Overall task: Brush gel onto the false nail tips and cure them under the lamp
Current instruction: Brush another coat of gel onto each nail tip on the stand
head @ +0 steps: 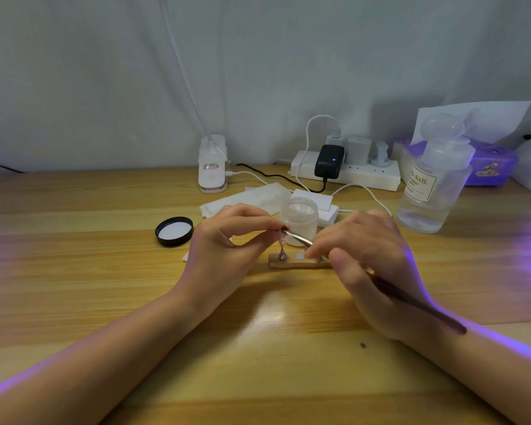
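Nail tip (284,230), small and dark, sits atop a metal stand (282,252), pinched in the grip of the left hand (227,240), whose thumb and forefinger close on it from the left. The stand's foot rests on a narrow wooden base (298,264) directly below the grip, with a small round metal disc (300,256) on the base just right of the stand. Touching the tip from the right is the head of a brush (301,239), its metal ferrule slanting down into the right hand (368,265); that hand's grip is clamped on the brush, fingers curled round it, and the dark handle runs back past the wrist.

Just behind the two grips stands an open jar (299,219) of white contents, and its black lid (174,231) lies upturned on the surface (74,271), well to the left of the left hand. Farther back are folded white wipes (246,197), a white clip lamp base (212,164), and a power strip (350,173) with plugs. To the far right stands a clear pump bottle (436,185) before a purple tissue pack (491,162). Violet light falls on the right forearm.
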Action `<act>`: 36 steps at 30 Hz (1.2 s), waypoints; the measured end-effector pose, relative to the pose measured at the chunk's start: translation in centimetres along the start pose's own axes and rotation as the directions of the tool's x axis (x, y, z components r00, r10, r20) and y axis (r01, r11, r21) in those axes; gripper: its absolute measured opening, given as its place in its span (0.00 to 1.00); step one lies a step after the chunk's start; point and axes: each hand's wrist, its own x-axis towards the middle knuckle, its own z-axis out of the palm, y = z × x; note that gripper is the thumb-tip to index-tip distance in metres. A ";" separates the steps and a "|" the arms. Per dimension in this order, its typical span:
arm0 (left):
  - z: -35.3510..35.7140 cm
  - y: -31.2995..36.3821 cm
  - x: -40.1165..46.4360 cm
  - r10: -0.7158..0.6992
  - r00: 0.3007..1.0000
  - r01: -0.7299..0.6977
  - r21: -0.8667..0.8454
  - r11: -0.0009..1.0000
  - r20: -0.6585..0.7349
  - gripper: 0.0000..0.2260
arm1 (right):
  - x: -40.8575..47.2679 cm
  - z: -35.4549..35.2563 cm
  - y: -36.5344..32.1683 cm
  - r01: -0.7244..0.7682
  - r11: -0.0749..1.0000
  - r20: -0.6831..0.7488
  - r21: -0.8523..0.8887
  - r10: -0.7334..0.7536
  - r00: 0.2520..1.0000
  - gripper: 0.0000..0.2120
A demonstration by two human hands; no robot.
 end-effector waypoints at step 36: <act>0.0 0.0 0.0 0.037 0.999 -0.037 0.009 0.999 0.004 0.10 | 0.1 0.0 -0.1 -0.042 0.999 0.002 -0.003 0.042 0.999 0.16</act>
